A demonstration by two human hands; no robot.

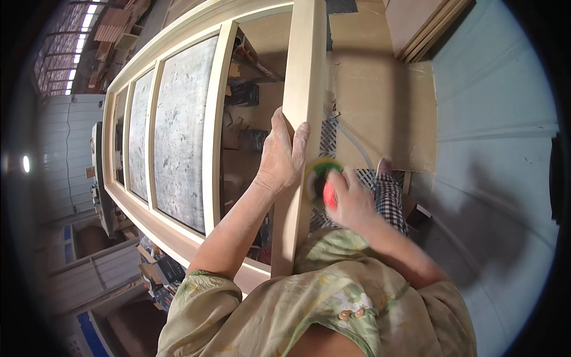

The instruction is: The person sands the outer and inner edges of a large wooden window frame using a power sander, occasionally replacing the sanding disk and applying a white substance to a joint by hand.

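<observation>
A pale wooden frame [305, 67] with several crossbars stands before me, and its thick end rail runs away from my body. My left hand [282, 154] grips that rail, fingers on its inner side and thumb on top. On the rail's outer right side, my right hand [352, 196] is wrapped around a round power sander [329, 193] with a red part and a green-yellow rim. Hand and tool are blurred. The sander's disc appears to be against the rail's side face, though actual contact cannot be made out.
Grey, spotted panels [183, 129] show through the frame's openings. A thin hose [354, 140] trails over brown floor sheeting [366, 98] at right. Stacked boards [428, 26] lean near a pale wall [495, 111]. A cluttered box [163, 272] sits at lower left.
</observation>
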